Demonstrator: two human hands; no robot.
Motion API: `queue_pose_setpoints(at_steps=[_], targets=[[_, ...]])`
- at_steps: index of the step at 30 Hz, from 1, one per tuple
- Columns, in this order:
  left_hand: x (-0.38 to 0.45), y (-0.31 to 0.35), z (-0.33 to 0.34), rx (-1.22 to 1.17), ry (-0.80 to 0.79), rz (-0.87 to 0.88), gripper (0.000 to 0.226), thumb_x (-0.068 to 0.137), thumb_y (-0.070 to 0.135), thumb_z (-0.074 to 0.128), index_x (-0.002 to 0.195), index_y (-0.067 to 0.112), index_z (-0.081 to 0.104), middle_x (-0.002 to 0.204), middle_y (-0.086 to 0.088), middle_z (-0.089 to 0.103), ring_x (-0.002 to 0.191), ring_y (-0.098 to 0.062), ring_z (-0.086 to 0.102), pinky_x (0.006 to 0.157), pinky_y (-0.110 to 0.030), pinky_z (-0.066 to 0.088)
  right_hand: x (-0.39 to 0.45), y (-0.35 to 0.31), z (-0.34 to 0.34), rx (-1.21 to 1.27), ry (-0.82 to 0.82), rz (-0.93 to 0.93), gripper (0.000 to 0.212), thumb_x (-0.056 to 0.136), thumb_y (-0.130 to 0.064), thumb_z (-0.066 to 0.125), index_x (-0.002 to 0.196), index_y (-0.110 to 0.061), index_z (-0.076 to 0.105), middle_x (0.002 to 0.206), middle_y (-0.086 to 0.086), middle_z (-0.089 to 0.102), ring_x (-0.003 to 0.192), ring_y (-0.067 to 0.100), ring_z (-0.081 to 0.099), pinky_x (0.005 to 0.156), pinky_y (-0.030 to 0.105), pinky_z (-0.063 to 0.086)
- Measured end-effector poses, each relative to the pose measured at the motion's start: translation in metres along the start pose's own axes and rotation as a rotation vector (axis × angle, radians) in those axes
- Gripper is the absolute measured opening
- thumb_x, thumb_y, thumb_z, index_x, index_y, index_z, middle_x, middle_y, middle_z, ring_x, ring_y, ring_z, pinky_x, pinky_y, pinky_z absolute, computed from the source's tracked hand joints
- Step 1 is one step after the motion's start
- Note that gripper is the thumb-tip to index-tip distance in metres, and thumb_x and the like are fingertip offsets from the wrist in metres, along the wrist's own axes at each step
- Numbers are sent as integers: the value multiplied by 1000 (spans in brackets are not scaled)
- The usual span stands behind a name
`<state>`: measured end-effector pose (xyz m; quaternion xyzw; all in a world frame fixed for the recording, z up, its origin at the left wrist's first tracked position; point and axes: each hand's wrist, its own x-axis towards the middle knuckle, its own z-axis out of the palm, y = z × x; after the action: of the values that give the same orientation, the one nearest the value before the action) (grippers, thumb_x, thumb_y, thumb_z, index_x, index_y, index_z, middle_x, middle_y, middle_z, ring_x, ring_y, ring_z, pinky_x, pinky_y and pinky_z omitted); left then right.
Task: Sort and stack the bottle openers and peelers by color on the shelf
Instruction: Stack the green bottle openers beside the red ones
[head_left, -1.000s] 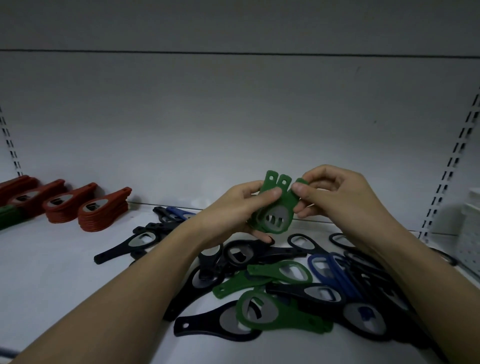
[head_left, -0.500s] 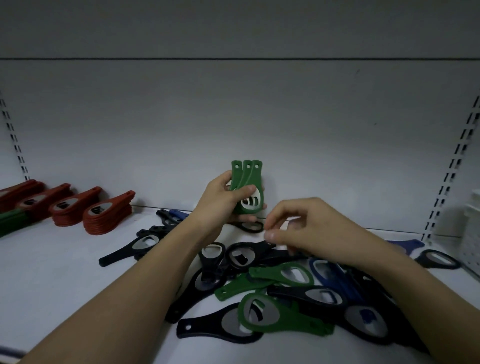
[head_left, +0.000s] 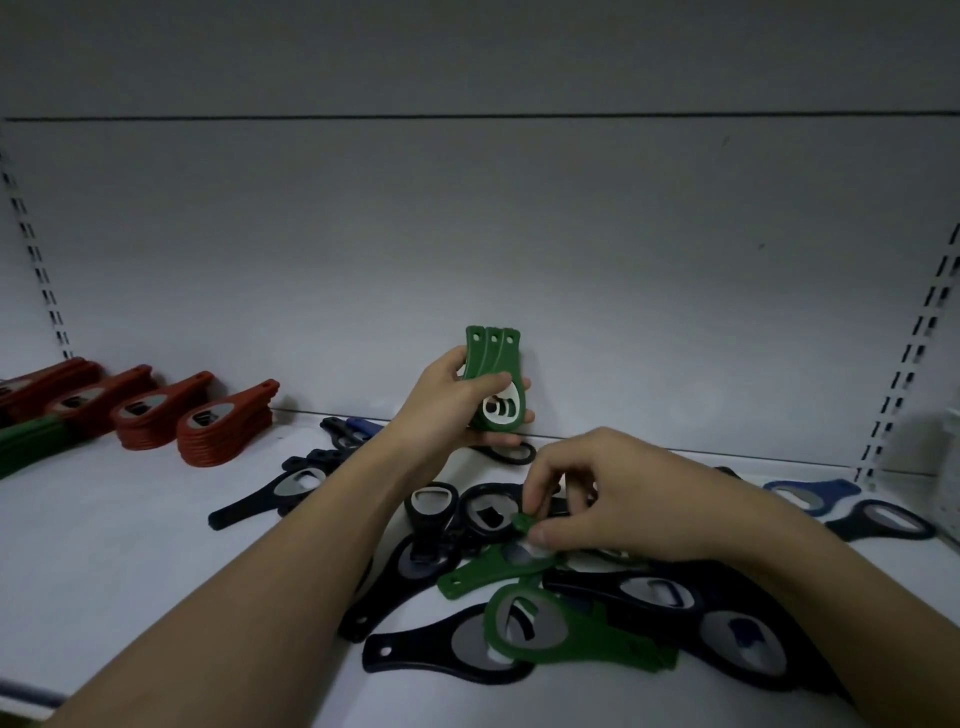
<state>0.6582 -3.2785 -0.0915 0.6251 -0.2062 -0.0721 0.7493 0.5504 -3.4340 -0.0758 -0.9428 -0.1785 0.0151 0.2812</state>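
I see left hand raised, fingers wrapped round upright green stack; right hand low over the pile, pinching green opener.

head view, close, down onto shelf

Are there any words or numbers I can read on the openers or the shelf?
No, none can be read.
Green openers held in the left hand: no writing shows.
Red stacks on the shelf: their metal plates have dark marks, too blurred to tell.
Black openers in the pile: no writing shows.
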Motion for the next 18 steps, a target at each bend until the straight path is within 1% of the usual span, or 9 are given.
queue_pose_setpoints(at_steps=[1, 3, 5, 8, 11, 13, 15, 17, 18], targets=[[0, 0, 0, 5, -15, -2, 25, 99, 5, 52, 124, 5, 56, 104, -11, 73, 84, -32, 74, 57, -35, 60, 0, 1, -2, 67, 33, -11, 11, 83, -26, 77, 91, -24, 69, 61, -24, 63, 52, 0, 48, 56, 19, 42], [0, 0, 1, 25, -49, 1, 25, 99, 5, 51, 124, 5, 57, 105, -12, 73, 80, -26, 73, 63, -39, 61, -1, 3, -8, 205, 118, -42, 14, 81, -24, 79, 91, -26, 70, 80, -12, 70, 62, 9, 56, 67, 34, 53], [0, 0, 1, 53, -76, 6, 26, 99, 5, 52, 124, 6, 58, 102, -10, 73, 81, -26, 72, 68, -42, 61, -2, 5, -15, 324, 210, -53, 17, 81, -21, 79, 95, -27, 71, 88, -2, 71, 65, 14, 60, 68, 33, 55], [-2, 1, 1, 75, -116, -1, 26, 98, 5, 54, 123, 8, 57, 99, -8, 74, 84, -30, 73, 71, -45, 61, -2, 10, -23, 498, 347, -49, 11, 84, -14, 75, 95, -17, 73, 84, 4, 71, 65, 22, 65, 63, 27, 55], [-5, 2, 4, 123, -186, -14, 26, 97, 5, 54, 123, 12, 58, 99, -7, 75, 84, -28, 72, 63, -38, 59, -1, 16, -26, 628, 494, -11, 7, 85, -8, 72, 92, -6, 71, 82, 10, 71, 64, 22, 67, 61, 24, 56], [-7, 2, 7, 143, -228, -29, 26, 98, 6, 55, 123, 12, 58, 101, -10, 74, 83, -28, 71, 59, -34, 58, 1, 21, -28, 699, 564, 16, 7, 86, -5, 70, 92, -2, 69, 79, 14, 70, 63, 22, 66, 60, 23, 56], [-9, 2, 10, 138, -269, -54, 25, 100, 13, 54, 124, 13, 59, 106, -12, 73, 84, -28, 71, 55, -31, 57, 3, 26, -28, 752, 612, 42, 10, 86, -5, 70, 94, 0, 68, 79, 17, 70, 62, 21, 67, 60, 23, 57], [-11, 2, 12, 141, -318, -74, 26, 100, 23, 54, 125, 16, 60, 109, -9, 73, 87, -26, 71, 55, -30, 57, 5, 29, -26, 790, 634, 68, 11, 85, -5, 70, 95, 1, 68, 79, 17, 70, 62, 20, 68, 61, 24, 58], [-11, 1, 13, 153, -340, -72, 28, 99, 24, 57, 126, 17, 60, 109, -8, 72, 87, -25, 71, 55, -30, 57, 6, 30, -25, 811, 634, 79, 12, 86, -5, 69, 96, 1, 68, 77, 15, 71, 62, 19, 68, 62, 24, 59]])
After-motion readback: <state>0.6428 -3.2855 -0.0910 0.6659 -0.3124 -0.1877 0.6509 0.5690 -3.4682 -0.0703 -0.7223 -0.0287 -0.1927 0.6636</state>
